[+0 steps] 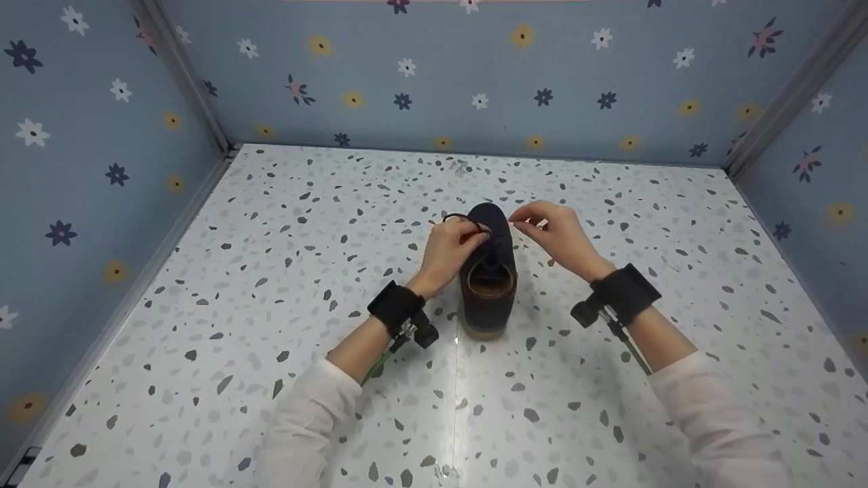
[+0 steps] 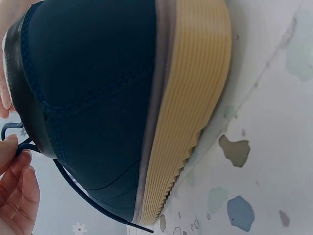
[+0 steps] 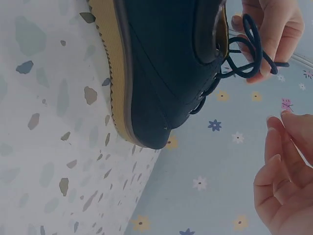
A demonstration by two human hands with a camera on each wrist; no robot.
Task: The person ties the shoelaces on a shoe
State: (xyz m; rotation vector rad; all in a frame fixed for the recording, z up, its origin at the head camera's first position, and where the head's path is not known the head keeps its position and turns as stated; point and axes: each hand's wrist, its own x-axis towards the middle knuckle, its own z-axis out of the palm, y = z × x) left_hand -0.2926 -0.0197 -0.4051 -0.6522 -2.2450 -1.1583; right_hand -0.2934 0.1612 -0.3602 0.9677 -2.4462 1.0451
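A dark blue lace-up shoe (image 1: 489, 308) stands on the speckled surface, toe pointing away. Its tan ridged sole (image 2: 188, 98) shows in both wrist views. My left hand (image 1: 447, 247) is over the left side of the shoe's front, pinching a dark shoelace (image 3: 252, 44) between thumb and fingers. The lace makes loops at the pinch, and a loose end trails down past the shoe in the left wrist view. Beside the shoe's right edge, my right hand (image 1: 556, 234) has loosely bent fingers, thumb and index tips close together. No lace shows between them.
The white tabletop (image 1: 271, 379) has grey speckles. Blue flowered panels (image 1: 447, 74) border it at the back and on both sides. Black straps (image 1: 627, 295) with small cameras sit on both wrists.
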